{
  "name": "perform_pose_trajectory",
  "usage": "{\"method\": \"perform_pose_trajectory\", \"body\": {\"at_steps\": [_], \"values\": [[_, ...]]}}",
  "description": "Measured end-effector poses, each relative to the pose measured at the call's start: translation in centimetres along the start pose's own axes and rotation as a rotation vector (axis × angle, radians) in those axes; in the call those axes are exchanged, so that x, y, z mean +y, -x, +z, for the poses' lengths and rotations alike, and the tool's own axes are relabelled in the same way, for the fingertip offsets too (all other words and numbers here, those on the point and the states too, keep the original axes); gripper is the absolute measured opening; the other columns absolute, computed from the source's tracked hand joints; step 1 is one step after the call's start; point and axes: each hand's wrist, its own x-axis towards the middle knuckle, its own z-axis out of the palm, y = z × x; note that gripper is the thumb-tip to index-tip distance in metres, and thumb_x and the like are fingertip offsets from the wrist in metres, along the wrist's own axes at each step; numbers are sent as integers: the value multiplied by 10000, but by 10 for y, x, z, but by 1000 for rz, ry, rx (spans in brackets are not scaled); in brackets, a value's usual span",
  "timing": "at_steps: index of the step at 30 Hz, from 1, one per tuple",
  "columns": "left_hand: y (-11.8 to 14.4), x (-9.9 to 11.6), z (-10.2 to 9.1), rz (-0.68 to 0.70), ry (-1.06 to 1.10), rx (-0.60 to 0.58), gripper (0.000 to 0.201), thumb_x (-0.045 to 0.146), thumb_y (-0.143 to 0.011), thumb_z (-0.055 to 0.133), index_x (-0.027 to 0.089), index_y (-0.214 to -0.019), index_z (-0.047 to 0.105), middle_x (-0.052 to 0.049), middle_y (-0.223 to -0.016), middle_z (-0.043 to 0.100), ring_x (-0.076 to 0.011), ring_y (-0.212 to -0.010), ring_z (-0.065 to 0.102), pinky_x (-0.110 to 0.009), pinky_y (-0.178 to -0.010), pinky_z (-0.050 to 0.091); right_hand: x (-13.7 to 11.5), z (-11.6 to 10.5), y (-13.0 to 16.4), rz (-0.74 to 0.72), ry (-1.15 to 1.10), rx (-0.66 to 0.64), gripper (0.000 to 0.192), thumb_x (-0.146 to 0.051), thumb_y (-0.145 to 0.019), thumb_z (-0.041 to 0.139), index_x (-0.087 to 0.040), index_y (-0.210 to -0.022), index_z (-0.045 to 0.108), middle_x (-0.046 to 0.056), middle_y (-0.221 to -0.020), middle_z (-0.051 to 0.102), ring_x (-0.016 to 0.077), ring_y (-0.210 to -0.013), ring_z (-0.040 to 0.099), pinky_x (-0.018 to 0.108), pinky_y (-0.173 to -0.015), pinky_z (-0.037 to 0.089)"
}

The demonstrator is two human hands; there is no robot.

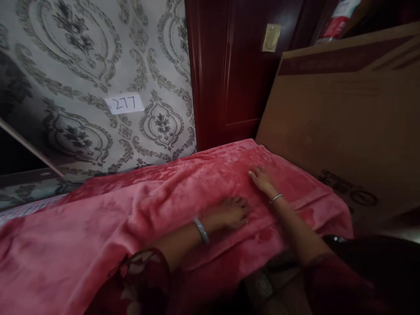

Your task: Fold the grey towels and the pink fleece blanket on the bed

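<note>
Both hands lie flat, fingers spread, gripping nothing: left hand (233, 212) and right hand (262, 179) press on the plush pink blanket (131, 218), rumpled across the near surface. Smooth brown cardboard sheet (344, 127) leans at right; damask-patterned wallpaper (82, 57) far left.

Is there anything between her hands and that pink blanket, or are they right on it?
Nothing visible lies between them. The left hand and the right hand both rest flat, directly on the pink blanket, close together near its far right end.
</note>
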Motion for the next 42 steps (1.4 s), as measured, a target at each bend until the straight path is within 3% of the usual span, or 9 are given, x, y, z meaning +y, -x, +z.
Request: {"method": "perform_pose_trajectory", "body": {"at_steps": [4, 6, 10, 13, 16, 20, 27, 34, 42], "values": [[74, 26, -12, 68, 58, 34, 392, 329, -934, 557, 234, -1309, 615, -117, -1347, 622, -259, -1208, 589, -415, -1025, 469, -13, -17, 73, 4, -155, 160, 475, -398, -965, 391, -124, -1251, 653, 190, -1268, 657, 301, -1212, 576, 504, -1060, 444], [123, 41, -16, 89, 95, 183, 297, 275, -973, 492, 241, -1221, 651, -84, -1199, 692, -208, -1098, 636, -353, -966, 499, -20, -26, 111, -40, -214, 268, 448, -400, -956, 403, -132, -1187, 678, 179, -1204, 684, 298, -1153, 603, 506, -1042, 458], [224, 62, -8, -85, -118, 603, 241, 194, -989, 440, 217, -1002, 679, -53, -931, 722, -190, -894, 655, -334, -824, 529, -37, -42, 180, -123, -264, 416, 372, -382, -961, 425, -176, -1128, 686, 139, -1145, 703, 284, -1101, 615, 509, -1013, 471], [285, 70, 8, -193, -322, 728, 213, 145, -958, 484, 208, -1044, 668, -60, -954, 721, -200, -904, 653, -345, -823, 532, -52, -52, 216, -196, -246, 392, 335, -347, -938, 478, -193, -1167, 669, 128, -1205, 681, 287, -1155, 588, 511, -1035, 450], [320, 77, 23, -286, -458, 744, 171, 156, -927, 562, 190, -1061, 662, -82, -985, 708, -226, -921, 643, -365, -819, 531, -72, -60, 235, -321, -203, 277, 373, -288, -894, 519, -204, -1237, 638, 123, -1308, 628, 305, -1248, 524, 533, -1064, 411], [327, 82, 32, -369, -481, 747, 198, 178, -939, 550, 174, -1096, 669, -111, -1067, 694, -238, -978, 636, -376, -858, 521, -100, -63, 243, -474, -230, 150, 362, -211, -860, 531, -197, -1207, 636, 129, -1327, 589, 304, -1239, 499, 498, -1033, 426], [292, 77, 31, -600, -286, 577, 265, 246, -985, 451, 179, -990, 707, -109, -1056, 703, -262, -987, 617, -421, -875, 511, -116, -57, 251, -369, -266, 80, 142, -233, -902, 523, -216, -853, 655, 78, -843, 594, 253, -866, 552, 386, -796, 484], [275, 65, 36, -704, -234, 515, 340, 225, -941, 518, 165, -1245, 658, -152, -1265, 653, -340, -1171, 553, -484, -915, 474, -109, -47, 258, -405, -280, 126, 356, -239, -948, 473, -203, -1244, 668, 122, -1223, 654, 289, -1121, 551, 488, -991, 474], [270, 56, 27, -721, -203, 457, 310, 224, -947, 493, 180, -1176, 698, -138, -1139, 663, -323, -1062, 569, -448, -856, 483, -117, -52, 241, -535, -146, 14, 318, -165, -927, 516, -165, -1193, 690, 122, -1154, 684, 301, -1138, 518, 485, -1000, 480]]}}
